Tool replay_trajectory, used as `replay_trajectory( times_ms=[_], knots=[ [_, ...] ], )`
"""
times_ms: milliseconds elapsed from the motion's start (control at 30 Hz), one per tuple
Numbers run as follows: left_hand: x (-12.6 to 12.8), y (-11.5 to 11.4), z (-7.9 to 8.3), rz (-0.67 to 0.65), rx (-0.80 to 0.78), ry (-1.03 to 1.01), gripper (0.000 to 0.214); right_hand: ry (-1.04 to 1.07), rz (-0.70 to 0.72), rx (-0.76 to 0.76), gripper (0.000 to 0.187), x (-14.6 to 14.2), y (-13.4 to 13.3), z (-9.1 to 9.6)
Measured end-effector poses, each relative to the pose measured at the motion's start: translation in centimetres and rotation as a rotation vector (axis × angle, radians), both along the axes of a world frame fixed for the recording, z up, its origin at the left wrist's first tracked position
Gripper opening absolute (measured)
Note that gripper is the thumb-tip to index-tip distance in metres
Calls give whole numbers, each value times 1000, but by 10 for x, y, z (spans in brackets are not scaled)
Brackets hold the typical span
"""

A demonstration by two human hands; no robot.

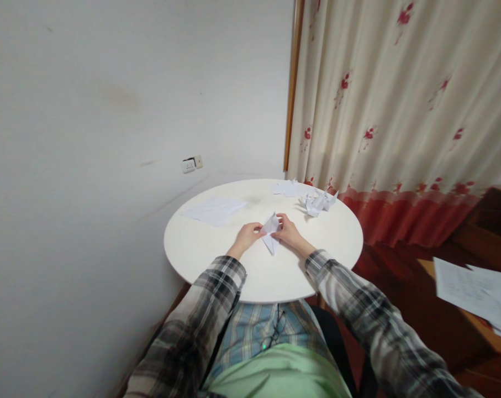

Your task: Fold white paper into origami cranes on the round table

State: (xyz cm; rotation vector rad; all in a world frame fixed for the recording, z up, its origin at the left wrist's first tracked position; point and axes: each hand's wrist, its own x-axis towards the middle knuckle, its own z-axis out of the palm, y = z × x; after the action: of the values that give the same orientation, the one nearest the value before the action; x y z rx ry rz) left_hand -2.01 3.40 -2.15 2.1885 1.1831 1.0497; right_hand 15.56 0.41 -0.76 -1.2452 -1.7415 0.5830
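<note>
A small piece of folded white paper (270,228) with a pointed, kite-like outline is between my hands, over the middle of the round table. My left hand (248,236) pinches its left edge between thumb and fingers. From the other side my right hand (289,230) grips the right edge, its fingers near the upper tip and its thumb lower down. The paper's narrow point faces toward me. Parts of its right side are hidden behind my right fingers.
The white round table (217,251) carries a flat paper sheet (215,210) at left, folded paper figures (317,203) at right and more sheets (289,189) behind. A wall with a socket (188,166) stands at left, a curtain (383,110) behind. Written papers (469,290) lie on furniture at right.
</note>
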Motion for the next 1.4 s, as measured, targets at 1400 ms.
replay_trajectory(
  times_ms=[1400],
  knots=[
    [2, -5, 2, -35, -69, -141, 15, -211, -20, 83, 19, 0, 4, -5]
  ],
)
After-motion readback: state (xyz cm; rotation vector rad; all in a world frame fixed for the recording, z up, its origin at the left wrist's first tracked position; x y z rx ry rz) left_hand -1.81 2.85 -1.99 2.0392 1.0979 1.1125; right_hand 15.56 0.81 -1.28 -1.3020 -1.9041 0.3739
